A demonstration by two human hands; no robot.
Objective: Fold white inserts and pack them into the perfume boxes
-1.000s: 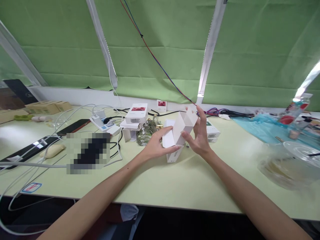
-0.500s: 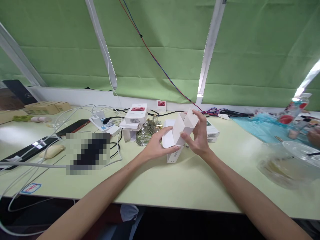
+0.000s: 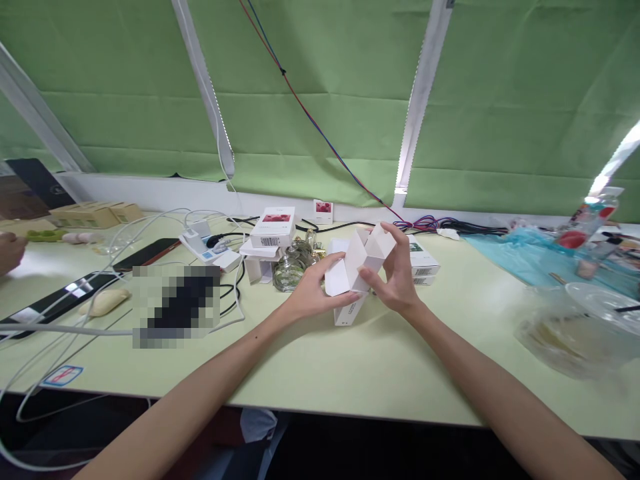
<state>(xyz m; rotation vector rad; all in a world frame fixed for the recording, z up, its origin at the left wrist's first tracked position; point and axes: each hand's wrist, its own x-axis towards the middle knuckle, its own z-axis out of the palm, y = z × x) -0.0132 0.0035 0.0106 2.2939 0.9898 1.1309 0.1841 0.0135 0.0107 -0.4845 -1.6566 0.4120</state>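
Note:
Between my two hands is a white cardboard box (image 3: 371, 259) with its flaps folded open, tilted above the table. My left hand (image 3: 320, 287) grips its left side, thumb on the flap and fingers underneath. On the other side my right hand (image 3: 397, 277) holds it, thumb in front and fingers behind the far flap. A white box side with small print (image 3: 349, 313) shows below; I cannot tell whether it belongs to the same box. Left of my hands are glass jars (image 3: 289, 272) and a white box with a red picture (image 3: 273, 227).
More white boxes (image 3: 424, 260) lie behind my right hand. Cables (image 3: 435, 225) run along the back. A power strip (image 3: 207, 250) and a yellowish computer mouse (image 3: 105, 303) are left. A clear plastic bowl (image 3: 575, 333) stands right. Another person's hand (image 3: 11, 252) is at the left edge.
Another person's hand has come into view at the left edge. The box and my hands have barely shifted, with only a slight change in the box's right flaps.

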